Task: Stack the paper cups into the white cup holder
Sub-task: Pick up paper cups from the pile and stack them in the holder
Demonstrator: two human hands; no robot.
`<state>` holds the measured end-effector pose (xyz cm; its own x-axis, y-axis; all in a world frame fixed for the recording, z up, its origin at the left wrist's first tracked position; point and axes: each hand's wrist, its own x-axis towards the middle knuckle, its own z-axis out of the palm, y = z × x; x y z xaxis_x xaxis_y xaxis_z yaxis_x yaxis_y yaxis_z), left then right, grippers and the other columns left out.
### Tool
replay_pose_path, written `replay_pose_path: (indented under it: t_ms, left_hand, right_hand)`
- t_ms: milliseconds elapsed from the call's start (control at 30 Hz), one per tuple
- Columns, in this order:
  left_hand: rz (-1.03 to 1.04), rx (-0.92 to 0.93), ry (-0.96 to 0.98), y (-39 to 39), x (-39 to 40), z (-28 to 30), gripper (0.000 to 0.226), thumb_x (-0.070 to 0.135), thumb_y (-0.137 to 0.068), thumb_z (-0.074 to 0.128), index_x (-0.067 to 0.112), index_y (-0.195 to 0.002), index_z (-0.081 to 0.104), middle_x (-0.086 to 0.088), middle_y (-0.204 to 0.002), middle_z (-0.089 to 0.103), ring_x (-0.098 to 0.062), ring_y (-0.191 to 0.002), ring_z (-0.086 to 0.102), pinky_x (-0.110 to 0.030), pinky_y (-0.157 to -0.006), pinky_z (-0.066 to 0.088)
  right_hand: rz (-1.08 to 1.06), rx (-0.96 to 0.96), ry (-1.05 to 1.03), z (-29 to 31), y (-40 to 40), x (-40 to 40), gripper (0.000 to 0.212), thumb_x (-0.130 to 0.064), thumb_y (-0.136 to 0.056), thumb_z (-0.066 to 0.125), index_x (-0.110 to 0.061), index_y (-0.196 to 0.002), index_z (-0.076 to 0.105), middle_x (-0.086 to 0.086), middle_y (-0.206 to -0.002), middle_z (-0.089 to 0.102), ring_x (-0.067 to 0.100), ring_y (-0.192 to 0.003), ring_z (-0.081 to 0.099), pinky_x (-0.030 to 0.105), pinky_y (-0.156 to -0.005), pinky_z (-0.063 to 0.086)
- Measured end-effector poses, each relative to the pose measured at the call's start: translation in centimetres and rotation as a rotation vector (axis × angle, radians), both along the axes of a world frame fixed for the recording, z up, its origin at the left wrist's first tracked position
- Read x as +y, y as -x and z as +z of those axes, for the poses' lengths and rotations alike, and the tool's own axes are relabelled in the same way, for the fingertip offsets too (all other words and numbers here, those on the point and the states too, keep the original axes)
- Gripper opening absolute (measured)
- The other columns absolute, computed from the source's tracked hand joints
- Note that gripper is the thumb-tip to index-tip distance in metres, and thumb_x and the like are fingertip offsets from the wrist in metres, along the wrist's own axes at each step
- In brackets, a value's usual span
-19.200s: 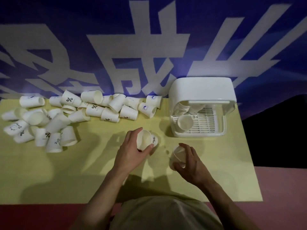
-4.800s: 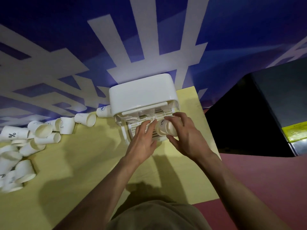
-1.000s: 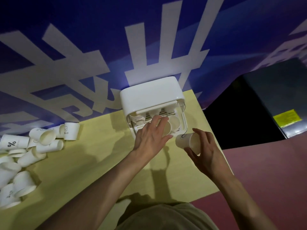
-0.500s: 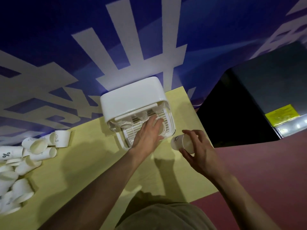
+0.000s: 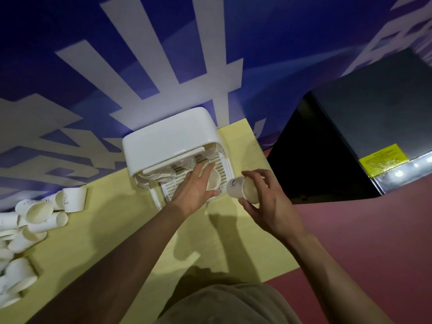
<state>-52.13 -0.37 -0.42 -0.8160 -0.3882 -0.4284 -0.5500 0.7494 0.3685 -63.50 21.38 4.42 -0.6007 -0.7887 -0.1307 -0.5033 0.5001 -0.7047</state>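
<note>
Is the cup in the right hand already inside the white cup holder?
No. The right hand holds the paper cup tilted on its side, just outside the white cup holder, beside its right front corner.

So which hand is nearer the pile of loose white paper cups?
Left. The left hand is at the white cup holder, right of the pile; the right hand is farther right.

Cup holder [image 5: 170, 141] sits at far right end of surface [image 5: 98, 230], back against the wall banner [image 5: 163, 54]. Loose paper cups [image 5: 42, 213] lie heaped at surface's left edge, well apart from holder. Left hand [image 5: 195, 191] reaches into holder's open front, touching a cup [image 5: 213, 181] on the slatted tray [image 5: 221, 164]. Right hand [image 5: 266, 204] is just right of it, holding a tilted cup [image 5: 243, 190] beside holder's front right corner.
</note>
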Motion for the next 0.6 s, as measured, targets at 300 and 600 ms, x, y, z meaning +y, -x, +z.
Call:
replay_pose_path:
  t_ms: [300,600]
  left_hand:
    - [0.115,0.223,0.072,-7.8,0.6,1.9,0.066,0.024,-0.092,0.069,0.018,-0.150,0.038,-0.002,-0.144,0.042,-0.028,-0.129,0.050,-0.045,-0.105,0.048]
    - [0.318,0.261,0.122,-15.8,2.3,3.5,0.055,0.024,-0.096,0.062,0.021,-0.148,0.044,0.003,-0.142,0.043,-0.019,-0.131,0.040,-0.031,-0.109,0.038]
  right_hand:
    - [0.282,0.282,-0.067,0.7,-1.3,-7.3,0.063,-0.032,-0.090,0.072,-0.031,-0.145,0.042,0.002,-0.147,0.038,0.026,-0.122,0.048,0.039,-0.059,0.056]
    - [0.423,0.351,-0.279,-4.6,-2.1,-11.0,0.071,-0.039,-0.086,0.078,-0.029,-0.148,0.045,0.005,-0.143,0.049,0.028,-0.117,0.060,0.040,-0.074,0.056]
